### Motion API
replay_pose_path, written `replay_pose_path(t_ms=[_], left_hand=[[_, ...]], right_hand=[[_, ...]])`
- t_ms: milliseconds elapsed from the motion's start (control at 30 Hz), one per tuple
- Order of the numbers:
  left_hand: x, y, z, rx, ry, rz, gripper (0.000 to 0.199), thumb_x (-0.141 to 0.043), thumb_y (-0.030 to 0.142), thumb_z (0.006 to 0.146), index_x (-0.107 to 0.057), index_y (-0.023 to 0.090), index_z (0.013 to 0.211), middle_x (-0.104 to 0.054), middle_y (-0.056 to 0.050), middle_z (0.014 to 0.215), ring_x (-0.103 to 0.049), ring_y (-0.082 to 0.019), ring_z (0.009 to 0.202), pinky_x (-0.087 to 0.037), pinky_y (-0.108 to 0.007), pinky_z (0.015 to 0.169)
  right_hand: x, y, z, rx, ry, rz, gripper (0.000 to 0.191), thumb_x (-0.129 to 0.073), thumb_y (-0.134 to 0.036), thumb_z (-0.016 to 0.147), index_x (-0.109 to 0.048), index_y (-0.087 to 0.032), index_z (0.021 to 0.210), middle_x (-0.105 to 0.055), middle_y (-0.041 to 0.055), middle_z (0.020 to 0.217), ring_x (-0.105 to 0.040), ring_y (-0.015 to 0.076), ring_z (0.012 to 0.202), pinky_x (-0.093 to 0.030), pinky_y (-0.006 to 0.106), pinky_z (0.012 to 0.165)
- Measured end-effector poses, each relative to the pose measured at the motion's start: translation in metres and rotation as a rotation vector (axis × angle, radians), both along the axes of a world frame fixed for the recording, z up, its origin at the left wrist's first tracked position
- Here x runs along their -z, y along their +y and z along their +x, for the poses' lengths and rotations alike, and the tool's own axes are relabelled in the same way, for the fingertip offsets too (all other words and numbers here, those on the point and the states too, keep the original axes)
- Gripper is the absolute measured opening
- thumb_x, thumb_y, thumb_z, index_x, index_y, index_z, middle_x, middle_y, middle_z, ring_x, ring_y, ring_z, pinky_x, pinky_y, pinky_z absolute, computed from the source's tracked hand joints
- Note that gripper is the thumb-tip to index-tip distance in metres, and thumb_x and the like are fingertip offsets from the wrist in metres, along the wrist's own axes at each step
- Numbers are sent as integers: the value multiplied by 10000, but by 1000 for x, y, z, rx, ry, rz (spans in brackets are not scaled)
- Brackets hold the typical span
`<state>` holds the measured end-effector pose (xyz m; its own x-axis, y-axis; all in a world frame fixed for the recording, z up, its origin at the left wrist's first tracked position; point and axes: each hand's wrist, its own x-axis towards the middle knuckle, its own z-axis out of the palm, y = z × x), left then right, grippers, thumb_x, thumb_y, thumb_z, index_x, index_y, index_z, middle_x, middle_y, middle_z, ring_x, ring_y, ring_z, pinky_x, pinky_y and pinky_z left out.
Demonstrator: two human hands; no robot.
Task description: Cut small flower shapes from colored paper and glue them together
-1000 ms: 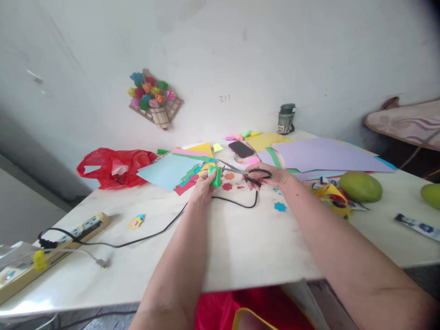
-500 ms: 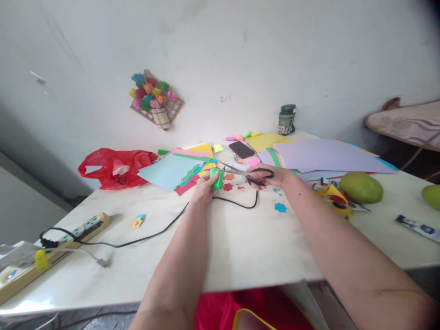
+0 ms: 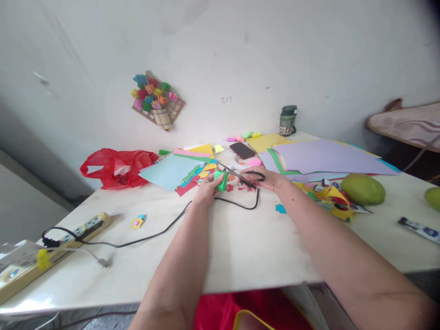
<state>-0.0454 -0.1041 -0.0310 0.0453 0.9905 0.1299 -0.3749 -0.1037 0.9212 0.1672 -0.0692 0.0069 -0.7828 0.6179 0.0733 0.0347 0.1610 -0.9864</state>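
Observation:
My left hand [image 3: 206, 189] is closed on a small shiny green packet [image 3: 221, 180], thumb on top. In my right hand [image 3: 263, 178] is a pair of scissors [image 3: 237, 175] with black handles, its blades pointing left and apart, at the packet's upper edge. Whether the blades touch the packet I cannot tell. Under and behind the hands lie red paper cutouts [image 3: 230, 188] and wavy strips of coloured paper [image 3: 193, 178]. A blue paper shape [image 3: 281, 209] is partly covered by my right forearm.
A black cord [image 3: 237, 204] crosses the table from a power strip [image 3: 62, 250]. A red plastic bag [image 3: 118, 169], a phone [image 3: 242, 150], paper sheets [image 3: 323, 156], a green bottle [image 3: 288, 120] and green fruit [image 3: 363, 189] lie around. A flower decoration [image 3: 156, 101] hangs on the wall.
My right hand has moved left with the scissors, bringing the blades closer over the green packet. The packet has shifted slightly right in my left hand.

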Motion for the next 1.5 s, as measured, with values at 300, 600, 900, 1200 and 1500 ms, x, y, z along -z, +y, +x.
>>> replay_pose_path(t_ms=[300, 600, 900, 1200, 1500], left_hand=[[4, 4, -2, -9, 31, 0, 375, -859, 378, 533, -660, 125, 725, -637, 8, 636, -560, -81, 537, -451, -201, 543], [1, 1, -5, 2, 97, -7, 346, -849, 365, 552, -693, 126, 748, -659, -8, 671, -577, -100, 571, -462, -230, 588], [2, 1, -3, 71, 182, 8, 332, -828, 394, 580, -701, 126, 729, -680, -30, 703, -591, -118, 602, -473, -244, 617], [-5, -3, -11, 128, 370, 11, 326, -824, 410, 579, -675, 138, 678, -573, 16, 562, -481, -77, 493, -411, -224, 530], [-11, -6, -11, 139, 511, 33, 333, -813, 420, 574, -706, 129, 694, -575, -6, 587, -465, -92, 532, -352, -223, 519]], right_hand=[[6, 0, -12, 55, 65, -58, 474, -703, -549, 657, -603, -107, 794, -565, -4, 523, -449, 56, 388, -261, 171, 327], [3, -1, -12, 89, 1, -94, 341, -714, -424, 692, -596, -112, 763, -493, -37, 443, -386, 47, 342, -266, 159, 303], [8, 1, -12, 17, 52, -87, 498, -710, -556, 661, -611, -96, 824, -518, -27, 485, -403, 51, 373, -264, 170, 326], [3, 2, -5, 35, -16, -107, 444, -722, -486, 655, -619, -81, 806, -507, -30, 460, -382, 46, 362, -257, 162, 302], [4, 6, -2, 29, -49, -120, 412, -737, -453, 645, -653, -73, 781, -516, -28, 455, -370, 37, 345, -245, 160, 292]])
